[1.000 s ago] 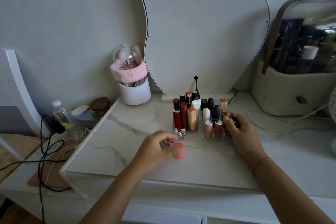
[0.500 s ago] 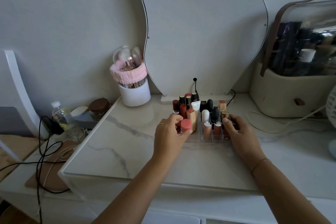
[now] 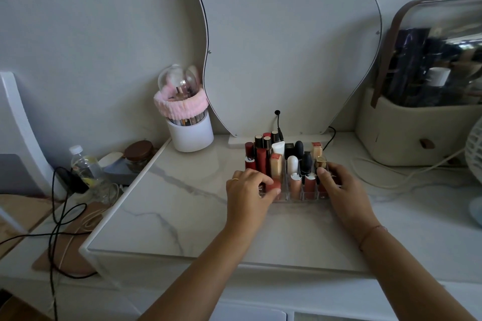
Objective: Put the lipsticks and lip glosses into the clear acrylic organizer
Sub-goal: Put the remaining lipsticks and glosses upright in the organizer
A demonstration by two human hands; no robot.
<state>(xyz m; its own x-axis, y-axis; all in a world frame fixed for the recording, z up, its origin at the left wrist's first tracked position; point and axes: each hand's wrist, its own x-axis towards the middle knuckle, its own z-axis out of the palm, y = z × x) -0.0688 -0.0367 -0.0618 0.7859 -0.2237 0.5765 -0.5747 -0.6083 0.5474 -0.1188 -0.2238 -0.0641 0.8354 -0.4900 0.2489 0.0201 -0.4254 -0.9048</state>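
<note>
marble tabletop [image 3: 182, 216] spans our view; wavy mirror [image 3: 287, 47] stands at rear. clear acrylic organizer [image 3: 294, 197] sits mid-table before mirror, compartments packed with upright lipsticks and lip glosses [image 3: 276, 167]. our right hand [image 3: 341, 191] rests against organizer's right end, fingers curled round its side. our left hand [image 3: 247, 191], fingers closed, pinches pink-capped lipstick [image 3: 273, 186] at front-left compartment.

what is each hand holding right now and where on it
Left hand pinches a coral lipstick by its top end, at the organizer's front row. Right hand steadies the organizer's right side.
</note>
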